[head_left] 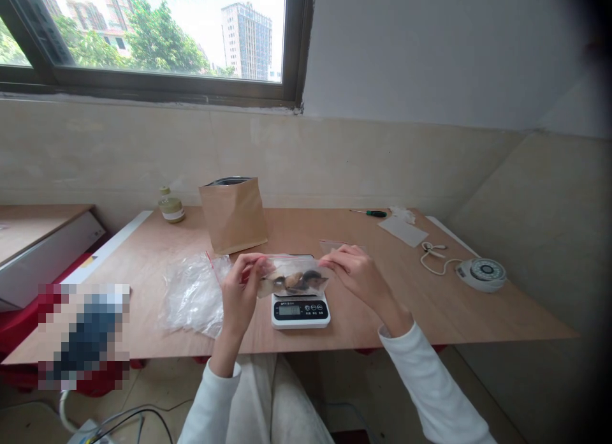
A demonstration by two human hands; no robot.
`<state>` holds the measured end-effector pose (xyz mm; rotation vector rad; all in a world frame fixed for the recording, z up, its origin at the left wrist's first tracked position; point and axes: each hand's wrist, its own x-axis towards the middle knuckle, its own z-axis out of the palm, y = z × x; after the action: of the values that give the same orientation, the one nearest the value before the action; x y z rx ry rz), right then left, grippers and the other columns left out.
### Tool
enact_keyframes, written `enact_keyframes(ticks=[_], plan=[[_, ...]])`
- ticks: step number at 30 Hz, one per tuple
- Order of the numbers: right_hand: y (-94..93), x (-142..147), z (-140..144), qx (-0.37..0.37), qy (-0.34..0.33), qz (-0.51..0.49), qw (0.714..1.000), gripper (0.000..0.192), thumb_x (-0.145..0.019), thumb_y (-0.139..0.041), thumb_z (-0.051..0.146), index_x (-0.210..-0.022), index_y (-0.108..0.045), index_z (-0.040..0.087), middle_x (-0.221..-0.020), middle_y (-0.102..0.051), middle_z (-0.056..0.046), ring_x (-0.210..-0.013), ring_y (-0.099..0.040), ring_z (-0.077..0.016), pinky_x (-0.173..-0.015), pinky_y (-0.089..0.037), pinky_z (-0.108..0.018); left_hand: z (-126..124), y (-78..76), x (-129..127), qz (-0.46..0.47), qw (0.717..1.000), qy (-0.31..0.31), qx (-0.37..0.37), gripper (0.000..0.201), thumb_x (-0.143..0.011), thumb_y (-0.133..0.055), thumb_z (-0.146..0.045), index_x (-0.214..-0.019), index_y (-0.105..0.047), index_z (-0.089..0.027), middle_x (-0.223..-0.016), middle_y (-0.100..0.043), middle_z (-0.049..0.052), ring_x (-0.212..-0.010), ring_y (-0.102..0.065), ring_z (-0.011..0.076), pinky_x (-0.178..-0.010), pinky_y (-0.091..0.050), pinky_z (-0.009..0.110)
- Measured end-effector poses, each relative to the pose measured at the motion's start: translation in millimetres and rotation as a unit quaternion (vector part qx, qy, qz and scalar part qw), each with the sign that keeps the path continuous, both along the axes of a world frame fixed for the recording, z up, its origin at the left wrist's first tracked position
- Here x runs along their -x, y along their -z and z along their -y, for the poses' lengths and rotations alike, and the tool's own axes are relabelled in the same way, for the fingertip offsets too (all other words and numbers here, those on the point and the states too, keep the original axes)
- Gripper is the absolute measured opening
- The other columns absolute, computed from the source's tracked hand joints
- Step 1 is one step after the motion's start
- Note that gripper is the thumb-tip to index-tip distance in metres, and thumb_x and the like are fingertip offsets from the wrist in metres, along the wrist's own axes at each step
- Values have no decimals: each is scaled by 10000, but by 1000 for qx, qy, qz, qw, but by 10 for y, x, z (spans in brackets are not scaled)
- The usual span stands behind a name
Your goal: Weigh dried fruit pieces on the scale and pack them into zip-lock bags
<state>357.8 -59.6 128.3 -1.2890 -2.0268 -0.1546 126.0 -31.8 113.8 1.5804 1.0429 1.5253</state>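
Together, the left hand [241, 284] and right hand [356, 275] pinch a filled bag [294, 279] by its top corners, keeping it taut just above the scale [300, 310].

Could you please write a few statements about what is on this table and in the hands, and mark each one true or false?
1. Both hands hold one small clear bag above the digital scale. True: left hand at its left end, right hand at its right end.
2. The clear bag is empty. False: it holds several dark and tan pieces.
3. A brown paper bag stands upright behind the scale. True.
4. The screwdriver lies on the scale. False: it lies far back on the table, right of the paper bag.
5. A pile of clear plastic bags lies left of the scale. True.
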Motion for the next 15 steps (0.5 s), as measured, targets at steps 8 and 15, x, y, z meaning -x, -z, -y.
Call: enact_keyframes(ticks=[8,15], plan=[[85,-61,14,40,-3,-144,989,243,-931,-503,338,-846,-703,229,-862,-727,-22,-785,-639,-167,-760,-421,-283,23,-118,-116,75,996,33,40,225,-863,-560,-392,-880,-635,-181,-759,-707,7,-726,-692,151,-667,-532,230],[114,-136,17,114,-20,-407,906,347,-884,-532,476,-732,-642,183,-715,-702,-33,-701,-661,-168,-695,-503,-268,12,-99,-263,171,961,166,138,296,-859,-559,-427,-889,-673,-155,-832,-732,48,-776,-698,182,-702,-545,261]])
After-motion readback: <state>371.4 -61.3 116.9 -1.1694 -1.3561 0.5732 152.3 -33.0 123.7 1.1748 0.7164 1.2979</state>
